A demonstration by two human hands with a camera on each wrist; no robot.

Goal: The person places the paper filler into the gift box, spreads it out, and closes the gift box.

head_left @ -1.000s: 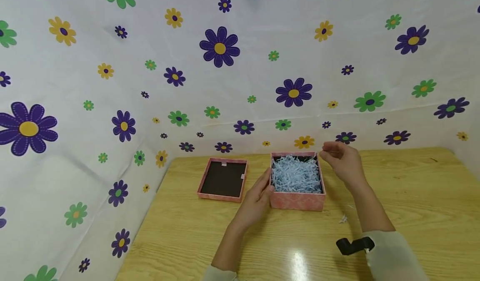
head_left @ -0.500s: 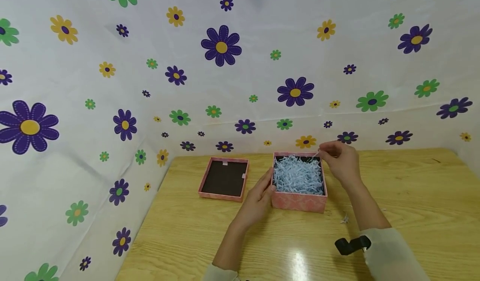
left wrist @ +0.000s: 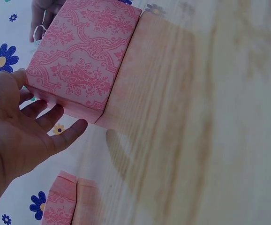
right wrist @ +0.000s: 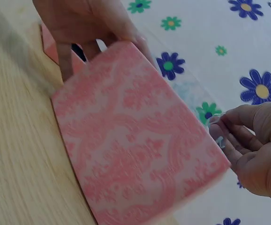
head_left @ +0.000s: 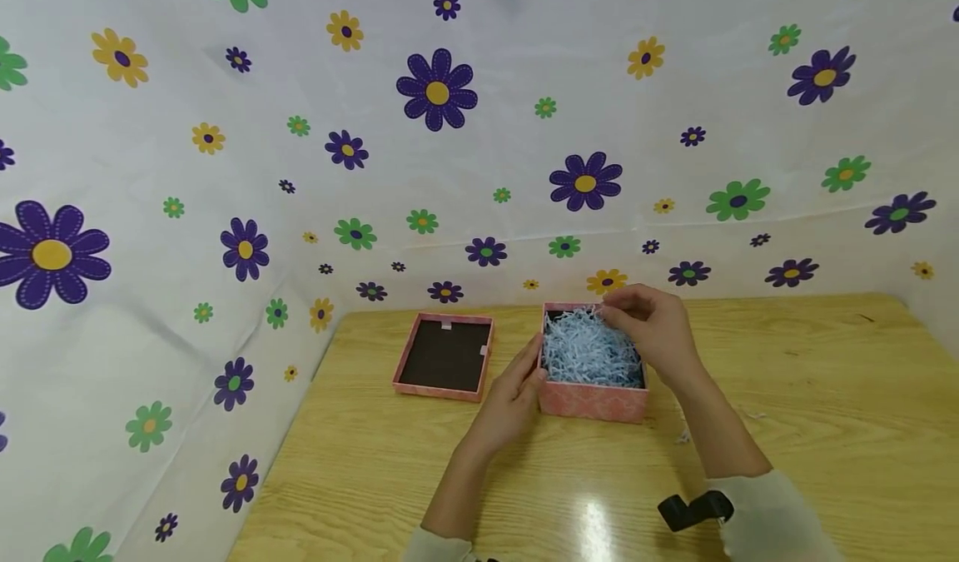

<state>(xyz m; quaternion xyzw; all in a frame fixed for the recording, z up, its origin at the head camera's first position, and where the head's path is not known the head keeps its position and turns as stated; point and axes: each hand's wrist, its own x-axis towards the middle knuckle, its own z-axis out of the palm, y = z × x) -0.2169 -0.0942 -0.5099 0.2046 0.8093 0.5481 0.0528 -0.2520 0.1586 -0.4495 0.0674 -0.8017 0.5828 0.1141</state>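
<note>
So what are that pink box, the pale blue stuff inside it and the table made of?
The pink box looks like stiff cardboard wrapped in matte, damask-printed paper; its corners are crisp. The blue filling appears to be shredded crinkle paper in thin tangled strips. The table shows light wood grain with a glossy glare, so possibly laminate or varnished wood.

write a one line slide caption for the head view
Left hand steadies a pink box of pale blue paper shred while right hand reaches in.

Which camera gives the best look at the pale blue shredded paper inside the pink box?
The head view: it looks down into the open pink box, so the blue shredded paper shows. Both wrist views see only the box's patterned outer wall; the right wrist view catches a strand or two in the right hand.
</note>
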